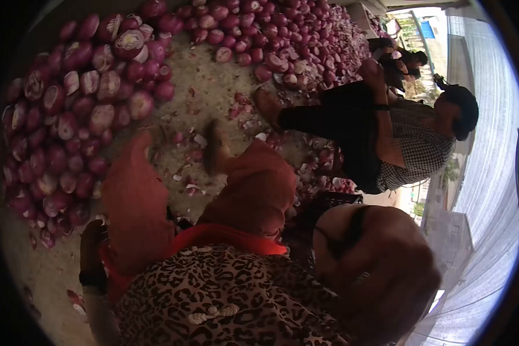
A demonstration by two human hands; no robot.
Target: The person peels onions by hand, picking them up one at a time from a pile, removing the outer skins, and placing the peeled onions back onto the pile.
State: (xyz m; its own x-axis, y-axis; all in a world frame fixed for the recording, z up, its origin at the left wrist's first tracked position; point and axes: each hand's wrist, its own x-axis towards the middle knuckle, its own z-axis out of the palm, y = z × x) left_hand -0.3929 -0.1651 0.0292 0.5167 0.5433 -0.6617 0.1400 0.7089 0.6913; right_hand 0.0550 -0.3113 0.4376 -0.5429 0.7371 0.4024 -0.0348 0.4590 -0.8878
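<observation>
My left hand (pixel 92 245), with a dark band at the wrist, hangs beside my red trousers (pixel 135 202). Deep shadow covers its fingers. Close to the camera, my right hand (pixel 386 271) is raised and blurred. A dark strap crosses near its wrist. Whether it holds anything is not visible. Beyond my left hand lies a heap of red onions (pixel 69 127), many with pale cut or peeled faces.
A second pile of onions (pixel 259 23) spreads at the back. Onion skins (pixel 193 187) litter the concrete floor (pixel 184 75). A co-worker in a checked shirt (pixel 418 144) sits at right, with a roundish onion (pixel 371 70) at the hand. A black crate (pixel 334 199) stands near my right hand.
</observation>
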